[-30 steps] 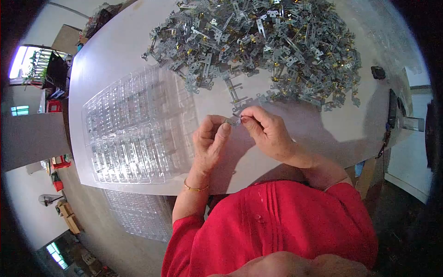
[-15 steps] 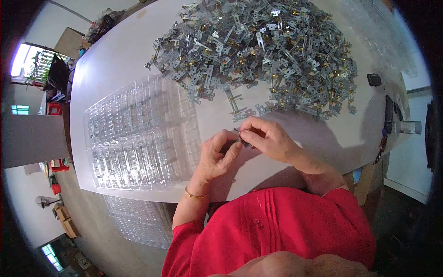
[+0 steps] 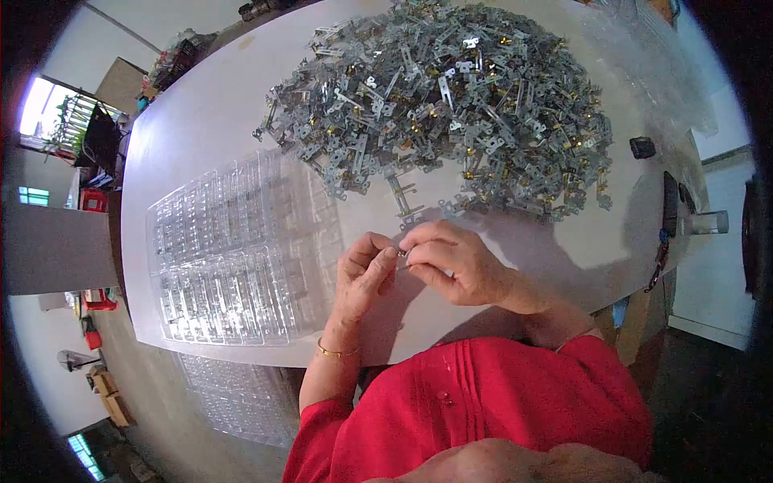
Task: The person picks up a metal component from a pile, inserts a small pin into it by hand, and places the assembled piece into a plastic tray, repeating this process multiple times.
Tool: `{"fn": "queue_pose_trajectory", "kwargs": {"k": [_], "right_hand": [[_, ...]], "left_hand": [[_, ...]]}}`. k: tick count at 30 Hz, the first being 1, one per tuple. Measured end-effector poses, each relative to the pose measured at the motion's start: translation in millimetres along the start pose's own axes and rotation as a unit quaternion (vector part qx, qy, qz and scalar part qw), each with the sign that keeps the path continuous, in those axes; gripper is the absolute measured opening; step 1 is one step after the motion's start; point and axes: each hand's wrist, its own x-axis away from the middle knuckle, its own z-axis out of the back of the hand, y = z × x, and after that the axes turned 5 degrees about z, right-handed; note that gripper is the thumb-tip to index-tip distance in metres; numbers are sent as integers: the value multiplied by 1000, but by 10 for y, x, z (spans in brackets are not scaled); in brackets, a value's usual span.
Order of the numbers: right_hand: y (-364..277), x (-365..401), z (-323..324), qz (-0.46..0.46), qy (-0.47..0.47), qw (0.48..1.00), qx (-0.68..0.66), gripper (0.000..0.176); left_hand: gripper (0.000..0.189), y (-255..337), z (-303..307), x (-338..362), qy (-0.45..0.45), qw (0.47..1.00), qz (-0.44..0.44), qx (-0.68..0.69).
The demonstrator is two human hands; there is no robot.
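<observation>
Near the front edge of the table (image 3: pixel 201 121), the left hand (image 3: pixel 362 280) and right hand (image 3: pixel 452 264) both pinch one small metal bracket (image 3: pixel 400 253), likely light, stiff and sharp-edged, best gripped by its flat ends.

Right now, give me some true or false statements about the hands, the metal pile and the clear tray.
1. The left hand and right hand pinch one small part between them. True.
2. The pile lies inside the tray. False: it lies on the bare table, beyond the tray.
3. A gold bracelet sits on the left wrist. True.
4. The tray lies right of the hands. False: it lies to their left.
</observation>
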Motion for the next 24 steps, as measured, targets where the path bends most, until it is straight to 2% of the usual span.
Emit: {"fn": "queue_pose_trajectory", "kwargs": {"k": [3,6,9,10,13,16,17,20,23,24], "right_hand": [[2,22,-11,9,-6,1000,0,14],[0,20,22,-14,13,999,-38,16],[42,35,53,-41,56,995,-77,14],[65,46,47,-49,73,992,-89,13],[89,107,-42,-173,164,914,-329,8],[103,125,-75,-235,163,873,-395,10],[102,130,-82,-252,159,862,-411,11],[80,114,-107,-251,110,868,-414,11],[89,152,-159,-284,77,904,-310,11],[92,134,-154,-233,85,944,-219,11]], "left_hand": [[33,39,19,18,-19,999,27,12],[53,28,107,-16,-101,988,35,110],[69,-72,98,-105,-68,986,27,148],[67,-103,189,-124,-128,977,0,171],[62,-148,100,-146,-57,987,-138,63],[57,-41,-40,-102,-47,969,-238,-46],[55,-56,-25,-100,-51,971,-230,-40],[49,-106,40,-98,-58,972,-224,-26],[40,-89,61,-147,-49,971,-232,-18],[37,-65,58,-135,-41,975,-220,-16]]}}
